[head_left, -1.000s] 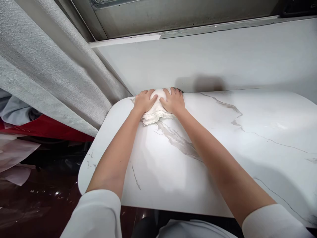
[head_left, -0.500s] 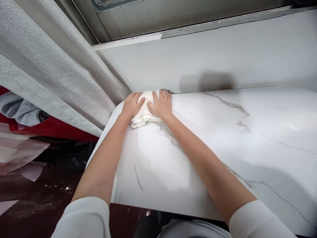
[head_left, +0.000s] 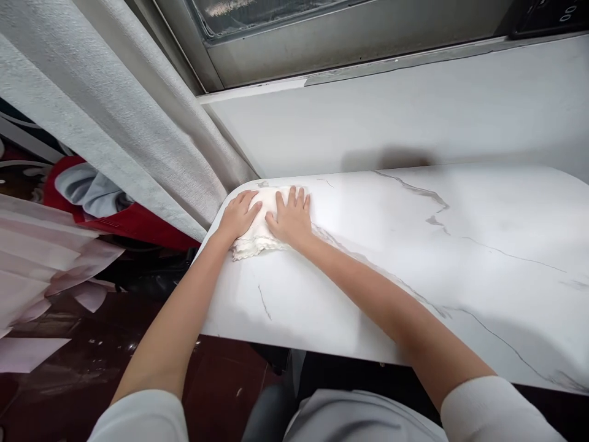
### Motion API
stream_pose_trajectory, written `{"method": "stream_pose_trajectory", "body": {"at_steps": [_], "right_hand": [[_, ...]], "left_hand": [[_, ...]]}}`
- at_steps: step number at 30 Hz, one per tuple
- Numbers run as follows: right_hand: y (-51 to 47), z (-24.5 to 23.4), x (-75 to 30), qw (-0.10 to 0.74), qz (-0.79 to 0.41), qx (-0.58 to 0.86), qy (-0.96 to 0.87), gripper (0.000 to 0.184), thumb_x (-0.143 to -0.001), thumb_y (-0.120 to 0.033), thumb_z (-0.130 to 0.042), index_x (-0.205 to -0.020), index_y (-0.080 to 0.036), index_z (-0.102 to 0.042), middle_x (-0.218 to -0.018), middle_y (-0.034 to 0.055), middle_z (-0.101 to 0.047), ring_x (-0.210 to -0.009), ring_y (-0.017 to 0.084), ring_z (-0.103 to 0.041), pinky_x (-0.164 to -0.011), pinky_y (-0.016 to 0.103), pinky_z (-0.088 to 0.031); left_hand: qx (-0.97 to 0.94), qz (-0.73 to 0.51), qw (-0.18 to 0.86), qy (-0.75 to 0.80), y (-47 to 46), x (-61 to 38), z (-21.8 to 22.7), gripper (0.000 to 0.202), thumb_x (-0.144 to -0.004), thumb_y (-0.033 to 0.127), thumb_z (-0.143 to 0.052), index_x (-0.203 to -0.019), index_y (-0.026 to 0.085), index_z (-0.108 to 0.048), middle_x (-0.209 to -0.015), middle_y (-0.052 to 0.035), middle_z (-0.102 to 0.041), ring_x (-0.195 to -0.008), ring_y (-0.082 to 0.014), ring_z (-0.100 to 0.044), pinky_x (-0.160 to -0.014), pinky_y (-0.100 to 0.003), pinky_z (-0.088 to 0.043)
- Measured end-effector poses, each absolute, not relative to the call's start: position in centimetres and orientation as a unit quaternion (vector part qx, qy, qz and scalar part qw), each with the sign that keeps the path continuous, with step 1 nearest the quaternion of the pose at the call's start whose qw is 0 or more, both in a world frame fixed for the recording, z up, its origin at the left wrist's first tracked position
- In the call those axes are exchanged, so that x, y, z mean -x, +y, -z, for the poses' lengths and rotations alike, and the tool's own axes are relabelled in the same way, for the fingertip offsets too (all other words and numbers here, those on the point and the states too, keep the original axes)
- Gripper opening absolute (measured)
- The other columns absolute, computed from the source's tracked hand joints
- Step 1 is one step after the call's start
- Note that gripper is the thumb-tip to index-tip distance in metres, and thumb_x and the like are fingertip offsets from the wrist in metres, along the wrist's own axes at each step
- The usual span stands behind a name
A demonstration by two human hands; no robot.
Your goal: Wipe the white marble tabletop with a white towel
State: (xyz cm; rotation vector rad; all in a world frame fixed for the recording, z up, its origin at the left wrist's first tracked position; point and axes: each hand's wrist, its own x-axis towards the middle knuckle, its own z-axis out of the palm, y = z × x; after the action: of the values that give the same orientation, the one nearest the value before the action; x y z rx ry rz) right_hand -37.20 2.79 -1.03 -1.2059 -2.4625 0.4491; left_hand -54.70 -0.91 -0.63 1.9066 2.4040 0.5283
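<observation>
A folded white cloth [head_left: 259,236] lies on the white marble-patterned table [head_left: 391,258], near its rounded back left corner. My left hand [head_left: 238,216] rests flat on the cloth's left part, fingers stretched forward and thumb angled inward. On its right part my right hand [head_left: 292,216] lies palm down with the fingers spread. Both hands are open and press on the cloth from above. Its ruffled, layered front edge shows between and below the hands; my palms hide some of the rest.
A light grey curtain [head_left: 151,116] hangs close by the table's left end. Behind the table stands a white panel [head_left: 368,116] below a metal-framed window [head_left: 285,49]. At left are a red container [head_left: 151,228] with grey fabric and sheer pink fabric [head_left: 41,252] above the dark red floor.
Both hands and the cloth have slid a little back from the table's rear edge, towards me. The camera view has shifted, showing more of the window and the left side.
</observation>
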Motion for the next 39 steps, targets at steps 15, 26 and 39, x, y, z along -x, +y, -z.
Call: {"method": "stream_pose_trajectory", "body": {"at_steps": [15,26,39], "right_hand": [[-9.7,0.2,30.4,0.132,-0.187,0.265,-0.937,0.067,-0.103,-0.042,-0.033,-0.158,-0.005,-0.027,-0.163,0.0289,-0.016,-0.152,0.044,-0.005,-0.118,0.069,-0.009],[-14.6,-0.8,32.5,0.104,-0.194,0.167,-0.961,0.066,-0.102,-0.044,-0.032,-0.158,-0.008,-0.029,-0.161,0.0302,-0.020,-0.152,0.043,-0.008,-0.115,0.075,-0.009],[-13.0,-0.2,34.6,0.135,-0.198,0.172,-0.956,0.063,-0.102,-0.043,-0.034,-0.156,-0.011,-0.034,-0.162,0.0315,-0.017,-0.152,0.043,-0.009,-0.115,0.074,-0.006]], "left_hand": [[-0.614,-0.153,0.022,0.774,-14.9,50.2,0.3,0.056,-0.099,0.052,-0.031,-0.145,0.025,-0.045,-0.154,-0.0090,-0.046,-0.144,-0.0277,-0.039,-0.120,-0.048,-0.030],[-0.599,-0.156,0.030,0.785,-21.8,53.9,0.1,0.050,-0.099,0.050,-0.033,-0.148,0.055,-0.030,-0.156,0.0064,-0.041,-0.143,-0.0295,-0.041,-0.121,-0.053,-0.031],[-0.619,-0.084,-0.054,0.779,-19.4,54.9,-0.8,0.052,-0.096,0.048,-0.030,-0.149,0.048,-0.034,-0.145,0.0000,-0.056,-0.133,-0.0331,-0.049,-0.115,-0.056,-0.037]]}}
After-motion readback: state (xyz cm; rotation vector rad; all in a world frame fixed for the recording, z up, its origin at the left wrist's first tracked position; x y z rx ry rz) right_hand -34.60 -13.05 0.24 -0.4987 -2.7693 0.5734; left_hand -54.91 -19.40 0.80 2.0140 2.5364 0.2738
